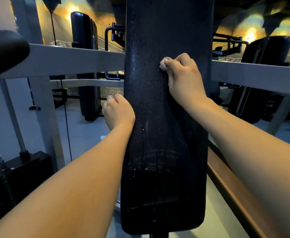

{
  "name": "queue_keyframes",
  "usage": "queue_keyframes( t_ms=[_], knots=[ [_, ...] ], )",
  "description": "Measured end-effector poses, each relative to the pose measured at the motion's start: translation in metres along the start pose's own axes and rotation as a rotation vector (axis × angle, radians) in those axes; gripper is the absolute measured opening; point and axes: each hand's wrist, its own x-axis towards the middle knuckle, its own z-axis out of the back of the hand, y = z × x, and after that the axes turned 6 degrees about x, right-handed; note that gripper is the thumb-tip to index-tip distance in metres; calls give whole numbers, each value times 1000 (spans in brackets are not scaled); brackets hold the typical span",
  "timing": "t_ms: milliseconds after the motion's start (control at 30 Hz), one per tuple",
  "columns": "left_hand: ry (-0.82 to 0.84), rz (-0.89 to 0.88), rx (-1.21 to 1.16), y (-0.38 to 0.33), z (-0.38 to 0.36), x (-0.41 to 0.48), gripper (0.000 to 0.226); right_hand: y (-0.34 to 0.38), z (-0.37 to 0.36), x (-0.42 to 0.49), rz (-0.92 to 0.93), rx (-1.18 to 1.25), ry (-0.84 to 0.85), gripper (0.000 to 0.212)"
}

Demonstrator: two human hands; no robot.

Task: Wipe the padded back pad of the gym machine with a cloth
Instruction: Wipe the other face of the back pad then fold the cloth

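Observation:
A tall black padded back pad (158, 134) fills the middle of the view, its surface cracked and streaked with wet marks. My right hand (183, 74) grips a small bunched beige cloth (164, 63) and presses it against the pad's upper middle. My left hand (118, 109) curls round the pad's left edge at mid height, its fingertips hidden behind the pad.
Grey frame bars (75, 60) run across behind the pad on both sides. A black padded roller (5, 52) juts in at upper left. A weight stack (17, 177) stands at lower left. Other black padded machines (84, 66) stand further back.

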Motion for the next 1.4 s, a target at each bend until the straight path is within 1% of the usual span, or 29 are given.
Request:
queue_keyframes(
  t_ms=[100, 200, 300, 367, 400, 433, 467, 533, 567, 600, 667, 700, 767, 833, 900, 933, 967, 1000, 1033, 1100, 1133, 1167, 1267, 1300, 1400],
  knots=[
    [8, 4, 5, -1, 0, 0, 42, 6, -2, -16, 36, 62, 47, 21],
    [20, 3, 16, -1, 1, 1, 42, 13, 1, -53, 122, 80, 113, 23],
    [17, -10, 33, -2, 1, 1, 43, 20, 9, -101, 241, 71, 308, 32],
    [11, -10, 40, -2, 0, 0, 43, 19, 17, -112, 322, 45, 451, 32],
    [9, -9, 46, -2, 1, 0, 43, 17, 22, -105, 334, 20, 480, 29],
    [8, -9, 53, -3, 1, 0, 43, 14, 26, -93, 318, 2, 456, 28],
    [7, -7, 60, -3, 0, 0, 42, 12, 28, -78, 275, -1, 376, 28],
    [3, -5, 67, -3, 0, 0, 41, 5, 30, -44, 142, 13, 148, 28],
    [0, -5, 67, -3, 0, -1, 41, 2, 28, -31, 80, 6, 70, 28],
    [-4, -5, 65, -2, 0, -1, 42, 0, 23, -24, 21, -31, 42, 29],
    [-6, -2, 58, -2, -1, 0, 43, 1, 11, -29, -37, -205, 54, 34],
    [-2, 0, 61, -1, -1, 1, 43, 2, 8, -36, -22, -291, 76, 39],
    [7, 1, 73, -1, -1, 2, 44, -2, 8, -48, 15, -374, 112, 44],
    [11, -10, 76, 1, -2, 4, 44, -12, 12, -46, 13, -420, 42, 40],
    [5, -19, 72, 1, -3, 5, 44, -10, 9, -38, -116, -358, -22, 32],
    [2, -21, 70, 1, -3, 4, 43, -1, 4, -35, -177, -286, -15, 28],
    [0, -22, 71, 1, -3, 4, 43, 12, -4, -33, -189, -201, 4, 24],
    [0, -24, 76, 1, -2, 3, 43, 25, -11, -33, -139, -124, 33, 20],
    [1, -25, 82, 1, -2, 3, 43, 33, -16, -33, -35, -80, 76, 18],
    [3, -28, 88, 1, -2, 2, 44, 27, -14, -32, 158, -85, 185, 17],
    [2, -25, 86, 1, -2, 2, 44, 17, -7, -28, 182, -105, 213, 17],
    [1, -22, 85, 1, -2, 2, 44, 7, 1, -24, 159, -117, 211, 20],
    [-6, -15, 93, 0, -2, 2, 44, -8, 17, -20, -33, -137, 165, 32],
    [-7, -12, 95, 0, -2, 2, 43, -6, 17, -22, -50, -152, 176, 36],
    [-8, -9, 83, 0, -2, 2, 43, 0, 11, -24, -21, -197, 224, 48]
  ],
)
